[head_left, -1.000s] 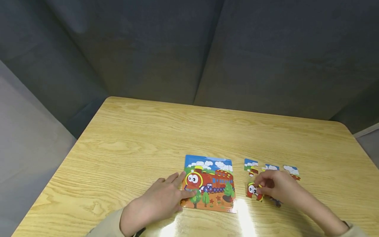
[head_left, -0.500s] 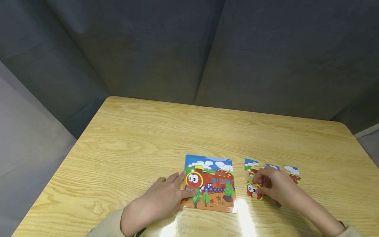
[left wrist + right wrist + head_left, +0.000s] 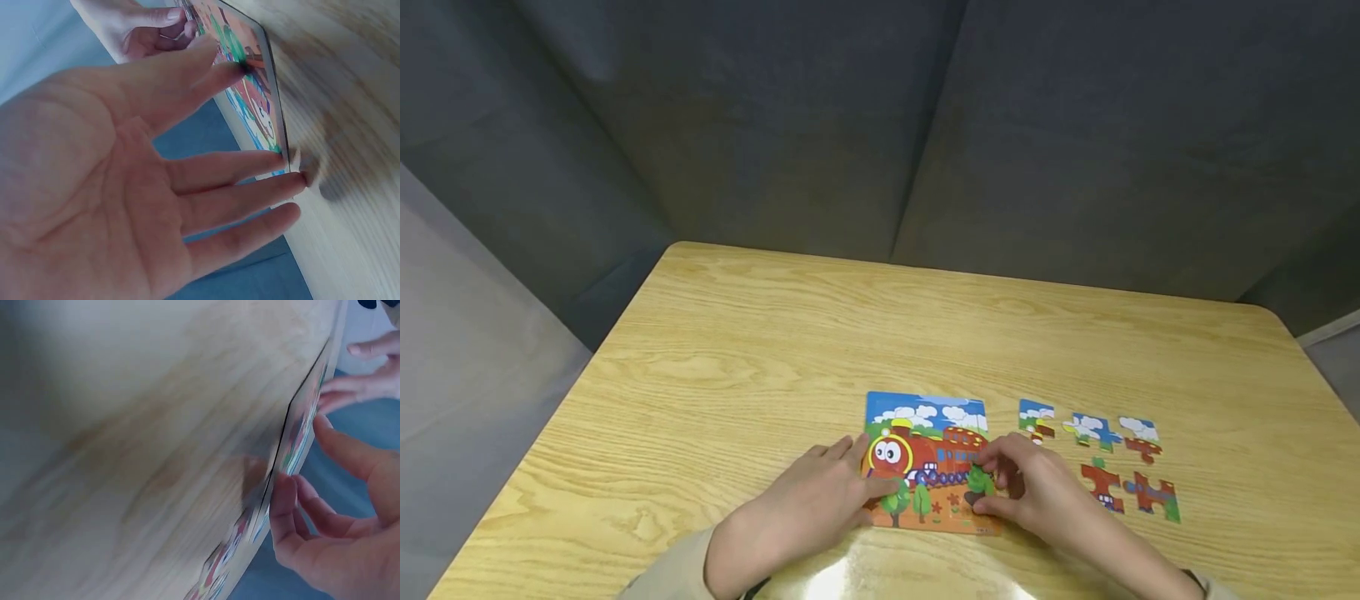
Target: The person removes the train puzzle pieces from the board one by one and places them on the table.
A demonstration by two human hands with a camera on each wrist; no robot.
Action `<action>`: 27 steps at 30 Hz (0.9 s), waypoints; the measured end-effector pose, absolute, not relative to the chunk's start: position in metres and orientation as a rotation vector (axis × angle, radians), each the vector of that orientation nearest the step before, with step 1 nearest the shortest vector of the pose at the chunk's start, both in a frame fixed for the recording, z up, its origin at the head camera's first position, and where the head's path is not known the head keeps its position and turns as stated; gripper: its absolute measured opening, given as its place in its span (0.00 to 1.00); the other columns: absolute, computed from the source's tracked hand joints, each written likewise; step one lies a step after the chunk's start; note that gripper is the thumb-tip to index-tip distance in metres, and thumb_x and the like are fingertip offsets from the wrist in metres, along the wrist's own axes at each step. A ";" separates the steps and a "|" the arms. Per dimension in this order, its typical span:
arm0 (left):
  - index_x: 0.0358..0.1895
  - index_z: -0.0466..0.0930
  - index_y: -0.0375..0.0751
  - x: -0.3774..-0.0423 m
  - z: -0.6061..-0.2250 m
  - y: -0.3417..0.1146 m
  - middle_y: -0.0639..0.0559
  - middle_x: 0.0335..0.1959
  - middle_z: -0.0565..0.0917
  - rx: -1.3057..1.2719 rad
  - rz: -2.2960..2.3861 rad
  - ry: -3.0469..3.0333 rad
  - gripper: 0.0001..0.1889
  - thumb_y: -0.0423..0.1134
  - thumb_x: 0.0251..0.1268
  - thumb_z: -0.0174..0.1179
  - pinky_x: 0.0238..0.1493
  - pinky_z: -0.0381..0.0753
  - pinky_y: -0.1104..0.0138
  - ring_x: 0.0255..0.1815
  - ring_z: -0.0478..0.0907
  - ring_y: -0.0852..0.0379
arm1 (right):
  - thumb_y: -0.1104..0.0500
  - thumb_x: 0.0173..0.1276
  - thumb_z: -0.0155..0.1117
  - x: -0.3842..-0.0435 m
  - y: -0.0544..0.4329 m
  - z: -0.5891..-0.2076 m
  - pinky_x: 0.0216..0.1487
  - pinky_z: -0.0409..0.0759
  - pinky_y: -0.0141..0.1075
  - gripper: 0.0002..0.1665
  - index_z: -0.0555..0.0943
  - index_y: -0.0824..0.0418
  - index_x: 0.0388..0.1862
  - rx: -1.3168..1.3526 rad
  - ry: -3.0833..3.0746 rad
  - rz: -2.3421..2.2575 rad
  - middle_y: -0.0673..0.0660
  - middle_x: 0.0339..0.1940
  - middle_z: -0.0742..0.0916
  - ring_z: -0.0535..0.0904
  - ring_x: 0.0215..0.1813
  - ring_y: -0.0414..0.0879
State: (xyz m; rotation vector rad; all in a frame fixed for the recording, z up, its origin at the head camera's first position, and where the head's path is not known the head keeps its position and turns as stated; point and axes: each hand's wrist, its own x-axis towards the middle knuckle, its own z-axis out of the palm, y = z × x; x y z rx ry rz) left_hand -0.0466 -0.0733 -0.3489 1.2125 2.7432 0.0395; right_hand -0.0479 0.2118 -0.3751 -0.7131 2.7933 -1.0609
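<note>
A square jigsaw puzzle board (image 3: 936,417) with a red cartoon train lies on the table. My left hand (image 3: 808,500) rests at its left edge, index fingertip on the picture, fingers extended; the left wrist view shows the palm (image 3: 106,181). At the board's right side is my right hand (image 3: 1033,487), fingers bent, thumb and fingertips on either side of the green tree (image 3: 977,478). In the right wrist view the thumb (image 3: 340,447) and fingers reach the board's edge (image 3: 294,434). I cannot tell whether they pinch a piece there.
Several loose jigsaw pieces lie right of the board: a sky piece (image 3: 1036,414), a cloud piece (image 3: 1092,428), another cloud piece (image 3: 1140,432), a red piece (image 3: 1102,485) and a red-green piece (image 3: 1152,496). The wooden table (image 3: 775,333) ends at a dark curtain (image 3: 775,125).
My right hand has let go of the puzzle piece with eyes and moved left to the board's right side, uncovering two red pieces. The eyed piece is now hidden. The left hand has barely moved.
</note>
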 end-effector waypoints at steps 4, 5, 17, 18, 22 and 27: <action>0.60 0.80 0.63 -0.042 -0.350 -0.065 0.42 0.66 0.74 1.297 0.058 2.775 0.21 0.52 0.63 0.64 0.53 0.80 0.56 0.63 0.74 0.44 | 0.58 0.46 0.83 -0.047 0.201 -0.375 0.27 0.72 0.28 0.24 0.80 0.60 0.41 -0.680 2.815 -0.982 0.46 0.32 0.77 0.70 0.29 0.36; 0.60 0.80 0.64 -0.041 -0.351 -0.062 0.44 0.66 0.74 1.331 0.045 2.772 0.21 0.53 0.63 0.64 0.53 0.79 0.57 0.64 0.74 0.46 | 0.58 0.46 0.83 -0.048 0.200 -0.375 0.27 0.72 0.28 0.25 0.80 0.61 0.42 -0.673 2.805 -0.969 0.46 0.33 0.77 0.70 0.29 0.36; 0.68 0.71 0.73 -0.027 -0.361 -0.038 0.54 0.72 0.67 1.398 -0.092 2.638 0.28 0.60 0.64 0.61 0.59 0.75 0.57 0.69 0.67 0.49 | 0.61 0.44 0.83 -0.057 0.194 -0.370 0.27 0.74 0.29 0.26 0.77 0.62 0.39 -0.634 2.659 -0.979 0.48 0.29 0.76 0.70 0.27 0.37; 0.67 0.71 0.72 -0.027 -0.361 -0.037 0.54 0.72 0.67 1.388 -0.079 2.636 0.27 0.60 0.64 0.61 0.59 0.75 0.57 0.69 0.68 0.49 | 0.61 0.44 0.83 -0.058 0.194 -0.369 0.27 0.74 0.29 0.27 0.76 0.62 0.39 -0.626 2.653 -0.969 0.48 0.29 0.76 0.70 0.27 0.37; 0.67 0.72 0.71 -0.027 -0.360 -0.036 0.53 0.72 0.67 1.349 -0.017 2.611 0.26 0.58 0.64 0.61 0.60 0.75 0.55 0.70 0.66 0.46 | 0.62 0.43 0.84 -0.058 0.192 -0.368 0.27 0.73 0.30 0.28 0.74 0.61 0.38 -0.562 2.630 -0.941 0.49 0.29 0.75 0.70 0.28 0.40; 0.67 0.72 0.70 -0.026 -0.359 -0.036 0.51 0.73 0.66 1.342 -0.001 2.600 0.27 0.58 0.63 0.62 0.60 0.74 0.54 0.71 0.64 0.45 | 0.63 0.43 0.83 -0.056 0.192 -0.367 0.27 0.72 0.31 0.30 0.70 0.59 0.38 -0.542 2.621 -0.956 0.50 0.29 0.75 0.70 0.28 0.41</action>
